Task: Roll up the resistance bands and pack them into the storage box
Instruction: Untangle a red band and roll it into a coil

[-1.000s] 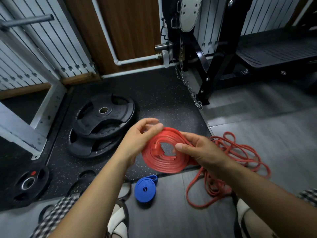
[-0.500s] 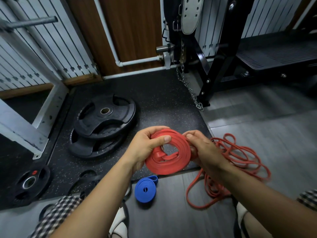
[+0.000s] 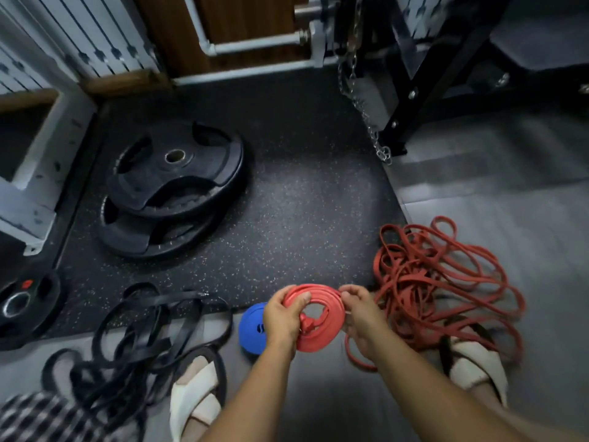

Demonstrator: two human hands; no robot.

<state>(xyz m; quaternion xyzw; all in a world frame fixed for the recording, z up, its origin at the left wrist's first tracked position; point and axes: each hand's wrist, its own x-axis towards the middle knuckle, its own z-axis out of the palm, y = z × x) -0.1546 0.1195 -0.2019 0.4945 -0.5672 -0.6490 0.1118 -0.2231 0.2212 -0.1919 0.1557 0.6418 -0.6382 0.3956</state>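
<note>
A coiled red resistance band (image 3: 322,330) is held low between both hands above the floor. My left hand (image 3: 282,320) grips its left side, thumb on top of the coil. My right hand (image 3: 360,317) pinches the coil's right edge. A rolled blue band (image 3: 251,327) lies on the floor just left of my left hand, partly hidden by it. A loose tangle of red bands (image 3: 446,282) lies on the grey floor to the right. Black bands (image 3: 143,339) lie tangled at the lower left. No storage box is in view.
Two stacked black weight plates (image 3: 172,186) lie on the speckled rubber mat, a smaller plate (image 3: 22,301) at the far left. A black rack leg (image 3: 411,100) and hanging chain (image 3: 366,119) stand at the back. My sandalled feet (image 3: 194,397) flank the hands.
The camera has tilted down and both hands have lowered the red coil toward the floor beside the blue roll. The black bands and my feet have come into view.
</note>
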